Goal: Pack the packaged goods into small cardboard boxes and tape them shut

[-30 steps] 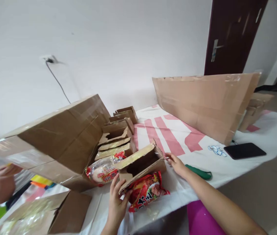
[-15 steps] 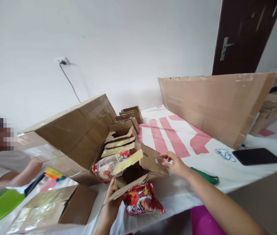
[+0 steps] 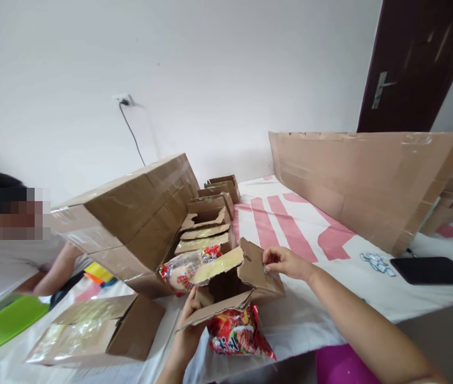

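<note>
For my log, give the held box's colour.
The box is brown, best seen in the head view.

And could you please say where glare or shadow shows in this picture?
Head view: glare on the taped box at lower left; head view, deep shadow inside the held box; head view, pale streaks on the dark door.

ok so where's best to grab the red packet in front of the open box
Probably by the right end of the red packet, coming from the right. That end sticks out past the near flap of the open box; the flap hides part of the packet's top, and the end looks flatter, so easier to pinch.
</note>
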Demonstrator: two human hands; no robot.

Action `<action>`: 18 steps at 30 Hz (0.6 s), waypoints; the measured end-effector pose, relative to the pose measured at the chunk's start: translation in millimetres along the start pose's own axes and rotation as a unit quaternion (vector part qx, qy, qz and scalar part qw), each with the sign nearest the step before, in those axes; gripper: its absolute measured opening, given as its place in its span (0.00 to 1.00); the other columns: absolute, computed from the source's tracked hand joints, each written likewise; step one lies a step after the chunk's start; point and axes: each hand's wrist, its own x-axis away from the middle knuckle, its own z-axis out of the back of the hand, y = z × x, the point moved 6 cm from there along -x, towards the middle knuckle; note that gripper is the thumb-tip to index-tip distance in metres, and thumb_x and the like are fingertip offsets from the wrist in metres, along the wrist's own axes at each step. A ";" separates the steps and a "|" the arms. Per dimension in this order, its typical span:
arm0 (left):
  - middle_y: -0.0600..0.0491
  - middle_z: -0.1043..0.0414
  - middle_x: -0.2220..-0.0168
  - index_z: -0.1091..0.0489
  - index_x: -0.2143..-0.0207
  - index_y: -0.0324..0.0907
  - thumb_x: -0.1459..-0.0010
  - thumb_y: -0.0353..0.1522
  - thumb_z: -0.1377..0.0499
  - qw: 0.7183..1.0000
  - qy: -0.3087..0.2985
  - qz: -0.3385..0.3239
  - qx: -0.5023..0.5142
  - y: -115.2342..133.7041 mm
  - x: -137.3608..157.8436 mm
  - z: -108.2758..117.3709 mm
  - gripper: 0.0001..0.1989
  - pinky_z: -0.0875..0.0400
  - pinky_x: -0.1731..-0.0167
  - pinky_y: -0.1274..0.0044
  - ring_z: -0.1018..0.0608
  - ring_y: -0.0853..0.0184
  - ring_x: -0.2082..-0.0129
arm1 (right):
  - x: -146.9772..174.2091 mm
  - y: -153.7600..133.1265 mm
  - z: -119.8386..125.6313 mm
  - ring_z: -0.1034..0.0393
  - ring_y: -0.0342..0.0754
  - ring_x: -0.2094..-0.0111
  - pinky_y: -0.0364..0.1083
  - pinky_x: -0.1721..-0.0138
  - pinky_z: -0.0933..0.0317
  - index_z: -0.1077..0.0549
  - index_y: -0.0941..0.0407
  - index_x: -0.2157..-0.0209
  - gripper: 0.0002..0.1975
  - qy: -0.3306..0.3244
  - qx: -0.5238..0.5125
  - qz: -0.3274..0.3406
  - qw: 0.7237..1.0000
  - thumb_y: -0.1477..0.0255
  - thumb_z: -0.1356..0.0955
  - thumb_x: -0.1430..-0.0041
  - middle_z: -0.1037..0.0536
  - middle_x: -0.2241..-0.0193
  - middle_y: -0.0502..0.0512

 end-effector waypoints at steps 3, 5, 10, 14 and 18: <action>0.46 0.44 0.34 0.35 0.79 0.41 0.60 0.40 0.28 1.000 0.004 -0.011 -0.011 -0.5 0.2 2.0 0.19 0.32 0.47 0.61 0.43 0.43 0.34 | -0.6 -4.9 -1.8 0.40 0.42 0.74 0.43 0.71 0.46 0.31 0.55 0.73 0.20 -0.007 0.005 -0.001 1.000 0.57 0.23 0.58 0.33 0.76 0.45; 0.45 0.43 0.35 0.34 0.78 0.41 0.60 0.40 0.29 0.999 0.000 -0.022 -0.025 -0.9 0.7 2.6 0.18 0.33 0.46 0.61 0.44 0.44 0.34 | -0.1 -7.4 -1.9 0.41 0.41 0.74 0.43 0.71 0.46 0.32 0.55 0.74 0.20 -0.002 0.011 0.002 1.000 0.58 0.23 0.58 0.33 0.76 0.44; 0.42 0.41 0.36 0.35 0.78 0.41 0.57 0.42 0.31 0.999 0.006 -0.030 -0.027 -7.9 1.5 4.9 0.19 0.29 0.51 0.62 0.41 0.43 0.35 | 3.6 -12.4 -3.6 0.40 0.41 0.73 0.43 0.69 0.45 0.31 0.55 0.73 0.18 0.036 0.018 0.017 0.999 0.60 0.23 0.57 0.32 0.75 0.45; 0.40 0.35 0.41 0.34 0.78 0.41 0.56 0.43 0.32 0.995 0.014 -0.061 -0.071 -13.0 -1.7 9.4 0.18 0.32 0.48 0.59 0.42 0.43 0.35 | 10.3 -12.4 -4.8 0.38 0.42 0.71 0.44 0.67 0.42 0.32 0.54 0.70 0.20 0.082 0.004 0.031 0.996 0.58 0.23 0.57 0.31 0.73 0.46; 0.42 0.28 0.49 0.34 0.79 0.42 0.57 0.44 0.32 0.989 -0.005 -0.095 -0.118 -13.9 -6.1 11.4 0.18 0.39 0.42 0.56 0.41 0.44 0.35 | 28.0 -5.5 15.7 0.34 0.43 0.69 0.45 0.65 0.38 0.33 0.53 0.68 0.22 0.141 -0.004 0.018 0.990 0.55 0.24 0.57 0.29 0.70 0.46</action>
